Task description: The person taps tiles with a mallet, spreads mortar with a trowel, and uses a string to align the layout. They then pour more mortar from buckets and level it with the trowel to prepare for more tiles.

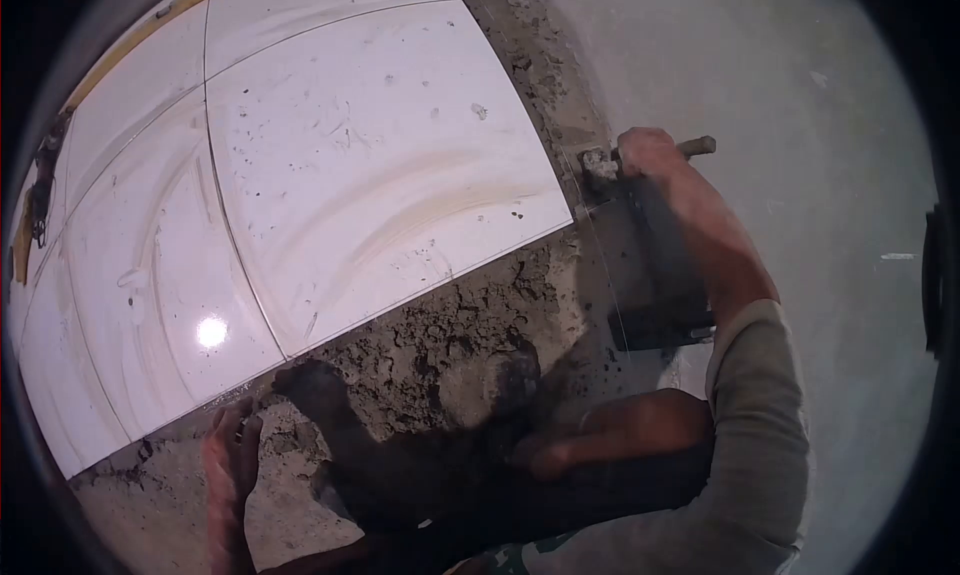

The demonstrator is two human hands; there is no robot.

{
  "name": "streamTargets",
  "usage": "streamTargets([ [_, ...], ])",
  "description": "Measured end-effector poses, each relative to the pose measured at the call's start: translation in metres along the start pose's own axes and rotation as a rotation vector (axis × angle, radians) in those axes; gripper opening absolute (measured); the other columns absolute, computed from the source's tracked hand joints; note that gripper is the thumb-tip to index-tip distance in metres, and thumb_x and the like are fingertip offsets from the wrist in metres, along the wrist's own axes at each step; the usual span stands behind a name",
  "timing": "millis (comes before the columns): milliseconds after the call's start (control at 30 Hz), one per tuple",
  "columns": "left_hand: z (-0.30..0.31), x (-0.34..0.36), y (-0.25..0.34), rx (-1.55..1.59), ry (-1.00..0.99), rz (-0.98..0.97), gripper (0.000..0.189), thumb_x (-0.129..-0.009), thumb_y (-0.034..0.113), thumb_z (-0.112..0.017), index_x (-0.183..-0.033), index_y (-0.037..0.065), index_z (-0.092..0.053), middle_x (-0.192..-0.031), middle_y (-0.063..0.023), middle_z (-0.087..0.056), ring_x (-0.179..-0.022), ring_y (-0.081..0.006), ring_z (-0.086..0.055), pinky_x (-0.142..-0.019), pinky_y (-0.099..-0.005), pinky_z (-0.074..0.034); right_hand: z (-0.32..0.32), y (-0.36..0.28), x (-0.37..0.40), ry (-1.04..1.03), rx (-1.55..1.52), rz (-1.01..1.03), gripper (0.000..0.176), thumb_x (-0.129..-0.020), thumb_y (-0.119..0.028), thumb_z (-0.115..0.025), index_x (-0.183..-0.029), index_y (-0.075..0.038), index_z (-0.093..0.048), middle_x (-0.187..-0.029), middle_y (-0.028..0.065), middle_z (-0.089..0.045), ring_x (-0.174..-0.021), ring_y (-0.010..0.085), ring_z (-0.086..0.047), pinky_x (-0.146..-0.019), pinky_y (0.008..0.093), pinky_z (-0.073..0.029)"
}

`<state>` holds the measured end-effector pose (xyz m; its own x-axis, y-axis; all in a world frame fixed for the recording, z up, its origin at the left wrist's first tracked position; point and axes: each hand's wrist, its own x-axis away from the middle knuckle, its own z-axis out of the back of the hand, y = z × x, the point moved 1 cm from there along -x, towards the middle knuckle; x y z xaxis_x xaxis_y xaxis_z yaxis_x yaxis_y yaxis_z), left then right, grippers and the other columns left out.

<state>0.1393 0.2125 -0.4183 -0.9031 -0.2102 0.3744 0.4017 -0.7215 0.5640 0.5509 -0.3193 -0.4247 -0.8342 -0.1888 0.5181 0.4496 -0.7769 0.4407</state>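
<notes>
My right hand is closed round the handle of a short hammer, whose mortar-caked head points left towards the corner of a white floor tile. At the lower left, my left hand is near the front edge of another white tile; its fingers are apart and hold nothing. Rough grey mortar lies along the front edges of the tiles. Brown smears and specks of mortar mark the tile faces.
A dark box-shaped object stands below my right forearm. A thin string runs past the tile corner. Smooth grey floor spreads to the right. A yellowish strip borders the far tiles. My bent leg is over the mortar.
</notes>
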Motion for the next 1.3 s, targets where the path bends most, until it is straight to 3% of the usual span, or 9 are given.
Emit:
streamTargets([
  [233,-0.003,0.000,-0.005,0.002,-0.029,0.017,0.028,-0.086,0.013,-0.058,-0.109,-0.002,-0.060,-0.095,-0.0175,-0.062,-0.072,-0.0262,-0.061,-0.068,-0.0348,-0.050,0.024,-0.007,0.014,0.014,0.032,-0.158,0.024,-0.062,-0.010,-0.063,-0.084,-0.004,-0.070,-0.089,0.0163,-0.067,-0.087,0.0313,-0.066,-0.075,0.0388,-0.054],
  [333,-0.004,-0.003,-0.011,-0.044,0.019,0.045,0.029,-0.086,0.014,-0.057,-0.111,-0.001,-0.060,-0.102,-0.0190,-0.061,-0.085,-0.0296,-0.061,-0.078,-0.0376,-0.049,0.011,-0.007,0.011,-0.107,-0.020,-0.131,0.026,-0.064,-0.010,-0.063,-0.088,-0.004,-0.070,-0.092,0.0168,-0.067,-0.088,0.0317,-0.066,-0.076,0.0376,-0.054],
  [400,-0.007,-0.006,-0.027,-0.220,0.120,-0.149,0.034,-0.087,0.015,-0.058,-0.117,0.001,-0.057,-0.118,-0.0198,-0.056,-0.108,-0.0340,-0.054,-0.092,-0.0423,-0.042,0.017,-0.012,0.016,-0.109,0.014,-0.113,0.027,-0.065,-0.010,-0.062,-0.090,-0.004,-0.070,-0.093,0.0168,-0.067,-0.088,0.0319,-0.066,-0.076,0.0376,-0.054],
  [433,-0.009,-0.006,-0.032,-0.221,0.122,-0.147,0.034,-0.087,0.015,-0.058,-0.117,0.001,-0.057,-0.118,-0.0198,-0.056,-0.108,-0.0340,-0.054,-0.092,-0.0423,-0.042,0.021,-0.015,0.018,-0.114,0.046,-0.097,0.029,-0.066,-0.010,-0.062,-0.092,-0.004,-0.070,-0.095,0.0168,-0.067,-0.088,0.0320,-0.066,-0.076,0.0376,-0.054],
  [500,-0.012,-0.006,-0.040,-0.266,0.114,-0.152,0.041,-0.087,0.016,-0.058,-0.125,0.003,-0.051,-0.132,-0.0186,-0.048,-0.124,-0.0366,-0.043,-0.103,-0.0465,-0.033,0.026,-0.018,0.017,-0.128,0.038,-0.145,0.028,-0.065,-0.010,-0.063,-0.092,-0.004,-0.070,-0.095,0.0167,-0.067,-0.089,0.0317,-0.066,-0.076,0.0380,-0.054],
  [667,-0.020,-0.006,-0.044,-0.327,0.080,-0.167,0.047,-0.086,0.014,-0.057,-0.131,0.005,-0.046,-0.136,-0.0178,-0.044,-0.127,-0.0360,-0.039,-0.106,-0.0478,-0.028,0.037,-0.017,0.024,-0.150,0.057,-0.243,0.028,-0.066,-0.010,-0.062,-0.093,-0.004,-0.070,-0.096,0.0159,-0.067,-0.090,0.0311,-0.066,-0.077,0.0392,-0.054],
  [833,-0.022,-0.008,-0.047,-0.333,0.064,-0.169,0.049,-0.085,0.012,-0.058,-0.132,0.005,-0.045,-0.136,-0.0182,-0.044,-0.129,-0.0357,-0.038,-0.108,-0.0493,-0.025,0.018,-0.016,0.022,-0.079,0.017,-0.064,0.029,-0.065,-0.010,-0.063,-0.093,-0.003,-0.069,-0.097,0.0159,-0.067,-0.092,0.0313,-0.065,-0.077,0.0395,-0.054],
  [1033,-0.024,-0.006,-0.048,-0.379,0.049,-0.103,0.049,-0.084,0.018,-0.060,-0.130,0.007,-0.047,-0.137,-0.0152,-0.045,-0.130,-0.0320,-0.038,-0.109,-0.0501,-0.023,0.023,-0.010,0.023,-0.109,0.018,-0.191,0.027,-0.066,-0.010,-0.061,-0.091,-0.004,-0.070,-0.095,0.0168,-0.067,-0.091,0.0318,-0.065,-0.077,0.0397,-0.053],
  [1300,-0.029,-0.006,-0.062,-0.369,0.079,-0.110,0.053,-0.079,0.010,-0.064,-0.129,0.007,-0.047,-0.136,-0.0155,-0.044,-0.129,-0.0336,-0.037,-0.108,-0.0529,-0.022,0.007,-0.013,0.024,-0.004,0.109,-0.074,0.021,-0.065,-0.011,-0.063,-0.083,-0.005,-0.069,-0.091,0.0174,-0.067,-0.089,0.0304,-0.065,-0.077,0.0400,-0.053],
])
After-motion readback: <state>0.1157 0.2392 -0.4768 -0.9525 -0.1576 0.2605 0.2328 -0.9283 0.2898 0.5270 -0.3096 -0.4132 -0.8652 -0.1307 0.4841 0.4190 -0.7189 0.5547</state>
